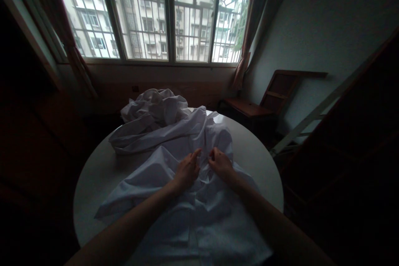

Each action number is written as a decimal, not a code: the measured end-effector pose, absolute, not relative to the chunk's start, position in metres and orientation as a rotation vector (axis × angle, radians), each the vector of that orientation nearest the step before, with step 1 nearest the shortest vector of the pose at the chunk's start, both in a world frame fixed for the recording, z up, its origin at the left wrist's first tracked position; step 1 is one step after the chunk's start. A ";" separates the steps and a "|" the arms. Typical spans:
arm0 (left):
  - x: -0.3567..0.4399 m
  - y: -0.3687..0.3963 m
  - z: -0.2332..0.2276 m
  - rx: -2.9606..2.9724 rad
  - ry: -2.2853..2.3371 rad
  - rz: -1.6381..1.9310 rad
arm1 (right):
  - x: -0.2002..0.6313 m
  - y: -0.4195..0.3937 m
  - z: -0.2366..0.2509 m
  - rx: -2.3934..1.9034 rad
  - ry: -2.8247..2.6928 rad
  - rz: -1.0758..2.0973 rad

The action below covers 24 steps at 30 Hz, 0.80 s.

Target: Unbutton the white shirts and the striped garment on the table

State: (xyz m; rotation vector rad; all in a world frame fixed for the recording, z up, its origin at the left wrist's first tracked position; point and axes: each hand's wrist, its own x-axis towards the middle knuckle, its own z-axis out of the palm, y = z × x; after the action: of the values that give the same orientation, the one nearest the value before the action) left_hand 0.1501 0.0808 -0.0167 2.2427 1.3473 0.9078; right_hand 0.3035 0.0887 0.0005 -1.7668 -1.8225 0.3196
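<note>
A white garment [162,199], like a lab coat, lies spread and wrinkled over a round white table, its lower part toward me. My left hand [188,168] is closed on the fabric near the middle front, thumb on the upper side. Just to the right, my right hand [220,163] pinches the cloth with thumb and fingers together. A narrow gap with gathered folds separates the two hands. Whether a button sits between the fingers is too dark and small to see. Farther back, a crumpled heap of white cloth [156,106] rests on the table's far left side.
The round white table [264,170] shows bare surface along both sides. A wooden chair [249,106] stands behind it at the right, near a pale ladder-like frame [302,131]. Barred windows [146,29] with tied curtains [76,60] fill the far wall.
</note>
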 end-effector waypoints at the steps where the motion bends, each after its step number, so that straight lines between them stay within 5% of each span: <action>1: 0.149 0.082 -0.016 2.174 1.320 0.927 | 0.304 0.090 0.002 -1.706 -1.775 0.364; 11: 0.142 0.089 -0.003 1.388 1.124 1.089 | 0.302 0.096 0.005 -0.986 -1.238 1.395; 24: 0.145 0.095 -0.015 1.508 1.270 1.158 | 0.290 0.091 0.004 -1.020 -1.217 1.471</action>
State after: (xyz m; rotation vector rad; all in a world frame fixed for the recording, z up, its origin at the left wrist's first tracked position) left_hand 0.1451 0.0950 -0.0148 1.5076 1.2698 1.1580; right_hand 0.2904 0.0906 0.0043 -1.0203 -1.2171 1.4713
